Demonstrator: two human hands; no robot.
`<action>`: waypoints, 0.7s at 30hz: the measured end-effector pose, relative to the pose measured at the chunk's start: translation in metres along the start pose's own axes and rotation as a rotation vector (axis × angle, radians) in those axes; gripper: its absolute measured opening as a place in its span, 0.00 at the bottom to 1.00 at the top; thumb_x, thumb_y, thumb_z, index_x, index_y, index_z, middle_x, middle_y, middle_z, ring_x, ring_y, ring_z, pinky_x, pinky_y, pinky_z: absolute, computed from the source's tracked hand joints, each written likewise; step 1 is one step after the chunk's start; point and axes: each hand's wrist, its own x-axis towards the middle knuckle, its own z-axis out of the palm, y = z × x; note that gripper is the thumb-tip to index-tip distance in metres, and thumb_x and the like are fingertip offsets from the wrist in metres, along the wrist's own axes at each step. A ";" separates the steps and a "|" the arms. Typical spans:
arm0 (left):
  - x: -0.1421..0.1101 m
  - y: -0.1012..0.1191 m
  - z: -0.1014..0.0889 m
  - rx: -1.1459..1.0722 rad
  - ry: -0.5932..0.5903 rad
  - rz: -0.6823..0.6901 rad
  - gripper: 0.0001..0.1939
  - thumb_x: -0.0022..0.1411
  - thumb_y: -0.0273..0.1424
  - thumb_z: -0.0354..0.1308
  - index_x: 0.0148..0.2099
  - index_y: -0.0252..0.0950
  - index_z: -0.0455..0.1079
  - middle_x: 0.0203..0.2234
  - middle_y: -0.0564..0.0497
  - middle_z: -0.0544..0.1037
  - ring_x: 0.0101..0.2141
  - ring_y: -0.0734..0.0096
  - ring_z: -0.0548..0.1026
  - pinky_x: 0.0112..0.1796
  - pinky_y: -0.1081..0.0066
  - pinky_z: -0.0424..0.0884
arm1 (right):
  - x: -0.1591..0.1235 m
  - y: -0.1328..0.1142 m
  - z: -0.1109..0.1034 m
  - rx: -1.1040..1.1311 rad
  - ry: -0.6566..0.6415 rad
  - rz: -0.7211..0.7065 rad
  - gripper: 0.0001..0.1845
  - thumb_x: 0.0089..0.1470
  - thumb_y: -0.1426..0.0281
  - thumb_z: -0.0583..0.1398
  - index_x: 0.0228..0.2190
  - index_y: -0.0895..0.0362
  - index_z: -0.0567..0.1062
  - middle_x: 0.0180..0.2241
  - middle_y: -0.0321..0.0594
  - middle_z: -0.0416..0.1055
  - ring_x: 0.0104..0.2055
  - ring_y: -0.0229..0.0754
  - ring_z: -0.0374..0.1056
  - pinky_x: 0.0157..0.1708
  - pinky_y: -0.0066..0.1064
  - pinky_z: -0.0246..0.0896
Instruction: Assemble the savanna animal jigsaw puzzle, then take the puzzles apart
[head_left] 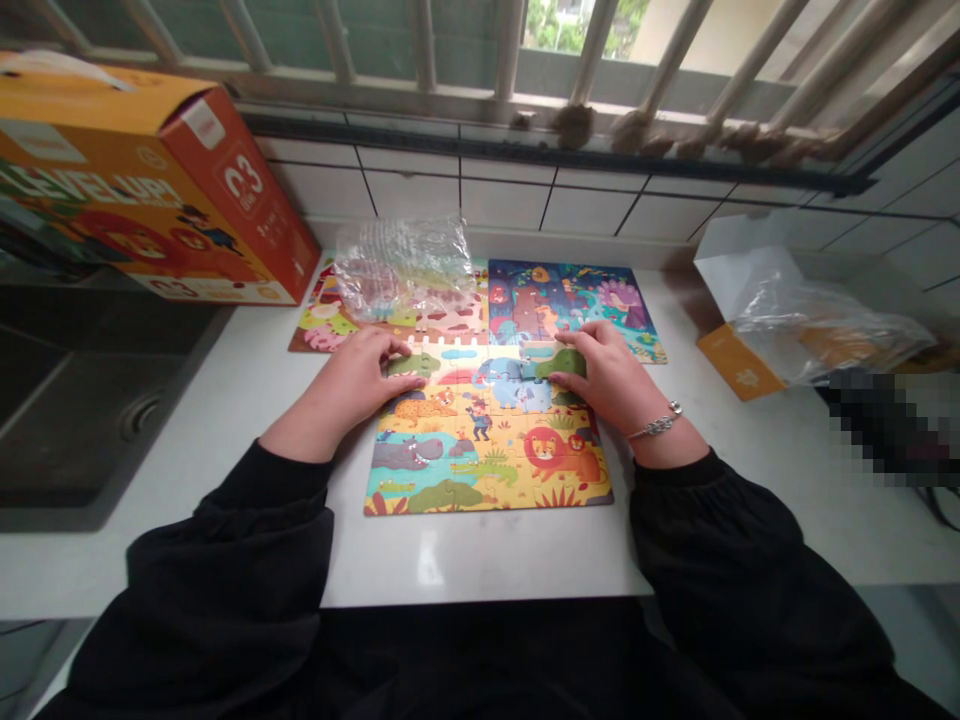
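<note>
A jigsaw puzzle (487, 440) with savanna animals, a lion, an elephant and a hippo among them, lies on the counter in front of me. My left hand (365, 372) grips its upper left corner, thumb and fingers on the green tree there. At the upper right corner, my right hand (604, 378) pinches a puzzle piece (551, 362) with a green treetop on it. This piece looks slightly tilted over its neighbours; whether it sits flush I cannot tell. Behind lie a farm puzzle (450, 312), partly under crumpled clear plastic (401, 265), and a dark blue night-forest puzzle (574, 300).
An orange puzzle box (225, 190) stands at the back left, beside the dark sink (82, 400). To the right is an opened white and orange box (739, 365) with clear plastic (817, 310) on it. A tiled wall (502, 190) and barred window bound the white counter (480, 560).
</note>
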 end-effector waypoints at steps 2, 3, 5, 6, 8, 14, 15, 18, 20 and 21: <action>0.000 0.001 0.000 -0.006 0.002 -0.019 0.23 0.59 0.46 0.76 0.50 0.39 0.76 0.48 0.43 0.80 0.48 0.49 0.79 0.52 0.54 0.75 | 0.000 -0.002 -0.001 0.035 0.016 0.009 0.30 0.60 0.65 0.74 0.61 0.53 0.78 0.56 0.54 0.69 0.58 0.61 0.72 0.62 0.58 0.74; 0.000 0.002 0.000 -0.006 0.002 -0.026 0.25 0.59 0.46 0.76 0.52 0.39 0.75 0.49 0.43 0.80 0.48 0.50 0.79 0.52 0.54 0.75 | 0.000 -0.002 -0.002 0.049 0.019 0.011 0.29 0.60 0.65 0.74 0.60 0.53 0.78 0.56 0.53 0.69 0.58 0.60 0.72 0.62 0.57 0.74; -0.001 0.003 0.000 -0.008 -0.002 -0.033 0.29 0.59 0.46 0.76 0.57 0.39 0.75 0.50 0.42 0.80 0.48 0.50 0.79 0.51 0.54 0.75 | 0.001 -0.004 -0.005 0.068 0.018 0.013 0.24 0.61 0.64 0.74 0.56 0.52 0.77 0.55 0.51 0.71 0.55 0.59 0.74 0.58 0.55 0.75; -0.001 0.003 0.000 -0.010 -0.005 -0.031 0.30 0.59 0.46 0.76 0.58 0.39 0.75 0.50 0.43 0.80 0.48 0.50 0.79 0.51 0.54 0.75 | 0.001 -0.005 -0.006 0.076 0.012 0.013 0.21 0.62 0.63 0.73 0.53 0.52 0.77 0.53 0.50 0.73 0.53 0.58 0.74 0.55 0.53 0.76; -0.002 0.003 -0.001 -0.021 -0.004 -0.021 0.32 0.59 0.47 0.77 0.59 0.39 0.75 0.49 0.43 0.80 0.48 0.50 0.79 0.51 0.54 0.75 | 0.001 -0.007 -0.010 0.093 0.001 0.019 0.13 0.64 0.63 0.71 0.47 0.51 0.77 0.46 0.46 0.77 0.47 0.55 0.76 0.48 0.48 0.75; -0.003 0.003 -0.001 -0.007 0.006 -0.011 0.30 0.59 0.46 0.78 0.58 0.40 0.77 0.52 0.43 0.78 0.50 0.50 0.77 0.54 0.53 0.75 | 0.002 -0.013 -0.017 0.183 0.069 0.054 0.09 0.68 0.59 0.67 0.39 0.50 0.77 0.38 0.42 0.82 0.37 0.49 0.75 0.40 0.42 0.70; -0.003 0.003 -0.001 -0.001 0.007 -0.017 0.29 0.59 0.46 0.78 0.57 0.40 0.77 0.52 0.43 0.78 0.51 0.49 0.77 0.54 0.53 0.75 | 0.002 -0.014 -0.017 0.201 0.088 0.069 0.10 0.67 0.58 0.67 0.39 0.50 0.77 0.38 0.41 0.82 0.36 0.49 0.75 0.40 0.42 0.70; -0.002 0.004 -0.002 -0.004 0.005 -0.008 0.26 0.59 0.43 0.78 0.54 0.41 0.76 0.53 0.44 0.78 0.52 0.50 0.77 0.56 0.53 0.75 | 0.002 -0.015 -0.016 0.280 0.087 0.122 0.11 0.67 0.57 0.67 0.38 0.50 0.77 0.36 0.41 0.82 0.35 0.49 0.75 0.38 0.41 0.69; -0.002 0.006 -0.002 -0.018 0.003 0.019 0.24 0.60 0.42 0.77 0.53 0.40 0.75 0.52 0.44 0.79 0.52 0.50 0.77 0.56 0.54 0.74 | 0.002 -0.015 -0.015 0.333 0.057 0.138 0.12 0.66 0.56 0.67 0.38 0.50 0.78 0.36 0.41 0.82 0.36 0.49 0.76 0.37 0.41 0.70; -0.003 0.007 -0.002 -0.025 -0.001 0.033 0.24 0.60 0.42 0.76 0.53 0.40 0.75 0.52 0.45 0.79 0.52 0.51 0.78 0.55 0.55 0.75 | 0.002 -0.014 -0.015 0.355 0.043 0.137 0.12 0.66 0.55 0.67 0.38 0.50 0.78 0.36 0.41 0.82 0.36 0.49 0.76 0.38 0.41 0.70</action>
